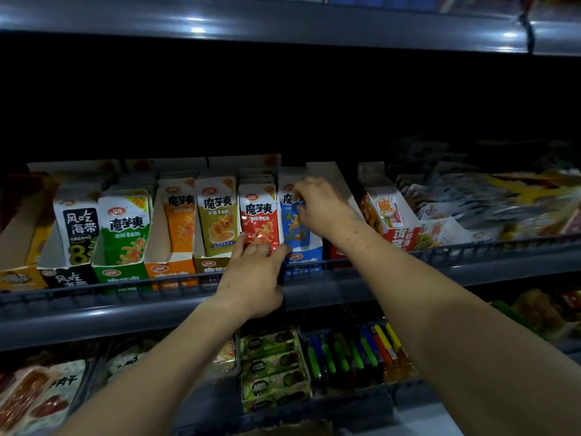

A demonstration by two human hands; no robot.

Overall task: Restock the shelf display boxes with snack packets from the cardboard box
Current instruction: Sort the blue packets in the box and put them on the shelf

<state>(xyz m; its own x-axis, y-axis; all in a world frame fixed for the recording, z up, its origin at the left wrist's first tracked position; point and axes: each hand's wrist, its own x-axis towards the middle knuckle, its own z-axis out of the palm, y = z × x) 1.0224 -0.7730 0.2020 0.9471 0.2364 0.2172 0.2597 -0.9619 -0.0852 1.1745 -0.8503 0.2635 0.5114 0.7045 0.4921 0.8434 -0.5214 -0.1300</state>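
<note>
Dim shop aisle. Grey metal shelves run across in tiers; ceiling light glints on the top shelf edge, and the space beneath it is black shadow.

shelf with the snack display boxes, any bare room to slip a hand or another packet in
Little. The orange box shows a bare inner wall left of its packets; the blue box has room behind its blue packets, where the right hand is. The green, olive and red packets, touched by the left hand, are crowded.

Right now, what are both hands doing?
Left hand: fingers rest on the red packet, gripping nothing.
Right hand: pinches the blue packet.
</note>
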